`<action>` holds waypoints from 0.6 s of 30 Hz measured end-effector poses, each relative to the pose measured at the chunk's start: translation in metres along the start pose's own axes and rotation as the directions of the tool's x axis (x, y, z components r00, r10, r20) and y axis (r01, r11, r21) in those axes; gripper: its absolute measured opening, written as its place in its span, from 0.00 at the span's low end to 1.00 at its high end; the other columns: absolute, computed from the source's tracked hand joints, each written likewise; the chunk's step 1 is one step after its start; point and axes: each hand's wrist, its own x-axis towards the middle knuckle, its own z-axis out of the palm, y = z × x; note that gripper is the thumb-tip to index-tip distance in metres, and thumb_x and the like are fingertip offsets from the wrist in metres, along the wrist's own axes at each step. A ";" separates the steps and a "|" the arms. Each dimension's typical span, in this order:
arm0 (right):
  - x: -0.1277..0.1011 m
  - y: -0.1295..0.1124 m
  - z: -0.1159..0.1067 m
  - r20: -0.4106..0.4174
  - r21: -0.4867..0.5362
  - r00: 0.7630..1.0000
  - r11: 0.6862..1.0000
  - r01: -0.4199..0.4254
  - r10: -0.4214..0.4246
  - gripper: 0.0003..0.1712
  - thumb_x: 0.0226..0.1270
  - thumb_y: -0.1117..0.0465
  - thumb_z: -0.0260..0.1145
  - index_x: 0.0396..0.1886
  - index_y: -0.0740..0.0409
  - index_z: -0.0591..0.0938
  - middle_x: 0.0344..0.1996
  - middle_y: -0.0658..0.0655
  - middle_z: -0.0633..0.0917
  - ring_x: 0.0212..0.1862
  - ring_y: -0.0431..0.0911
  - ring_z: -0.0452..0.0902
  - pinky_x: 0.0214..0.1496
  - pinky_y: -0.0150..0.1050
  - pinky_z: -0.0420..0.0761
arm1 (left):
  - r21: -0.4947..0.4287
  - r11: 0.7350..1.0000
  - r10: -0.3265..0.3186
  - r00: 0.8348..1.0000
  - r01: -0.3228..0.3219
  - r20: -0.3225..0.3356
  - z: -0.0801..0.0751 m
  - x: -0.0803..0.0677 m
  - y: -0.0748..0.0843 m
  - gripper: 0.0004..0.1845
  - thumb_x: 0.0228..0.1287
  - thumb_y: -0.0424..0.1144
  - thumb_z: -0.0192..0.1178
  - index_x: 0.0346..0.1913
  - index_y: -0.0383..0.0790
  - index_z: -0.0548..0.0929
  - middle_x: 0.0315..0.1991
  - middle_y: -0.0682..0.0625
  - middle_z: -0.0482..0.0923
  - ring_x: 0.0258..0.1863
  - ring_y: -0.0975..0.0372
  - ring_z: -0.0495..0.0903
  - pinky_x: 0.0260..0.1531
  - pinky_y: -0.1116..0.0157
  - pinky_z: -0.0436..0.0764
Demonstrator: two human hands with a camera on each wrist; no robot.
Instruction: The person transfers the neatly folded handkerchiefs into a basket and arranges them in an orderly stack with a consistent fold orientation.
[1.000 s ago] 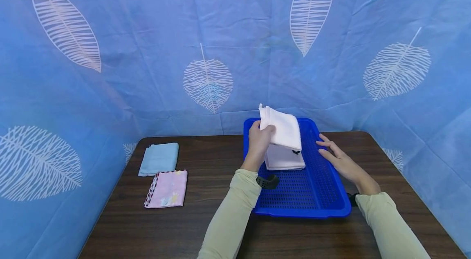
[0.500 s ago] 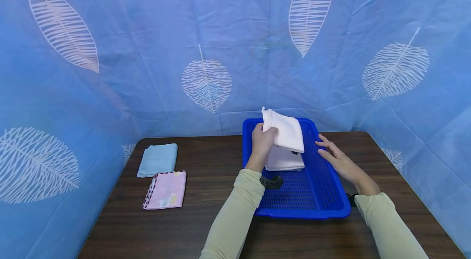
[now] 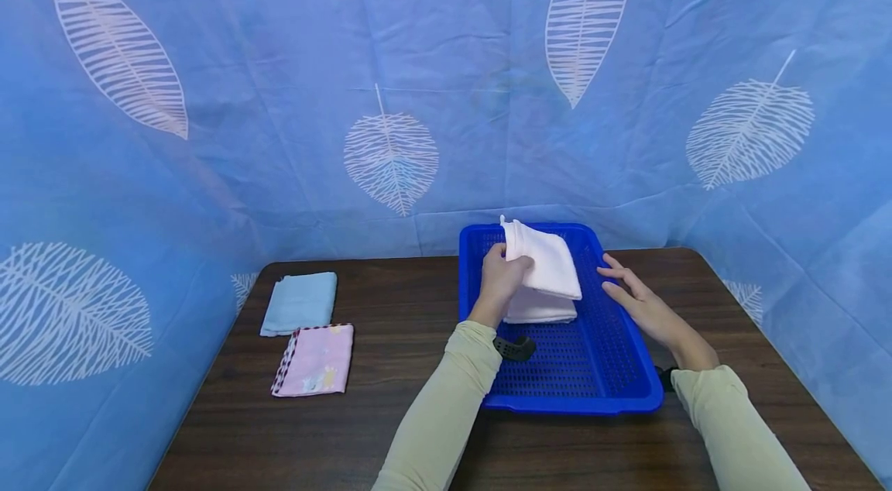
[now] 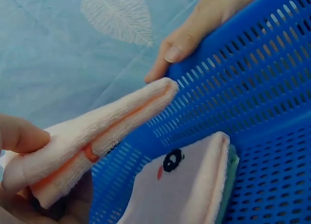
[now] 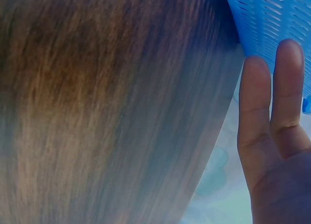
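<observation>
My left hand (image 3: 500,286) pinches a folded white towel (image 3: 547,262) by its left edge, thumb on top. It is held tilted over the blue plastic basket (image 3: 571,403). Below it, inside the basket, lies another folded pale towel (image 3: 533,311); the left wrist view shows a dark embroidered eye on this lower towel (image 4: 189,178) and a green cloth edge (image 4: 232,178) under it. A gap separates the two towels in that view. At the basket's right rim is my right hand (image 3: 644,310), fingers extended against the outer wall (image 5: 265,20).
On the table's left side lie a folded light blue towel (image 3: 300,303) and a folded pink one (image 3: 320,359) with a checked border. A blue leaf-print curtain (image 3: 453,158) hangs behind the dark wooden table (image 3: 390,429).
My left hand has carried the white towel slightly right and down, closer to the towel in the basket. My right hand has stayed at the rim.
</observation>
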 end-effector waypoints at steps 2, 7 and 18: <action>0.000 0.000 0.001 0.002 -0.001 1.000 1.000 -0.002 0.002 0.35 0.83 0.44 0.49 0.79 0.59 0.60 0.85 0.55 0.40 0.82 0.69 0.31 0.71 0.80 0.44 | 0.003 1.000 -0.001 1.000 0.001 -0.001 0.000 0.000 -0.002 0.23 0.61 0.34 0.65 0.60 0.36 0.78 0.59 0.40 0.80 0.54 0.51 0.82 0.56 0.51 0.83; 0.002 0.001 0.001 0.002 -0.017 1.000 1.000 -0.016 0.016 0.36 0.83 0.43 0.48 0.80 0.57 0.59 0.85 0.55 0.39 0.82 0.70 0.31 0.70 0.81 0.44 | 0.029 1.000 0.008 1.000 -0.008 -0.016 -0.001 -0.001 -0.006 0.25 0.60 0.33 0.63 0.62 0.35 0.75 0.61 0.39 0.79 0.58 0.50 0.81 0.56 0.51 0.83; 0.001 0.000 0.001 -0.001 -0.043 1.000 0.999 -0.021 0.021 0.36 0.83 0.43 0.47 0.80 0.58 0.57 0.85 0.56 0.38 0.82 0.71 0.31 0.70 0.81 0.45 | 0.064 0.998 0.010 1.000 -0.010 0.007 0.000 -0.004 -0.012 0.23 0.62 0.29 0.61 0.61 0.35 0.73 0.60 0.38 0.78 0.59 0.48 0.80 0.55 0.51 0.84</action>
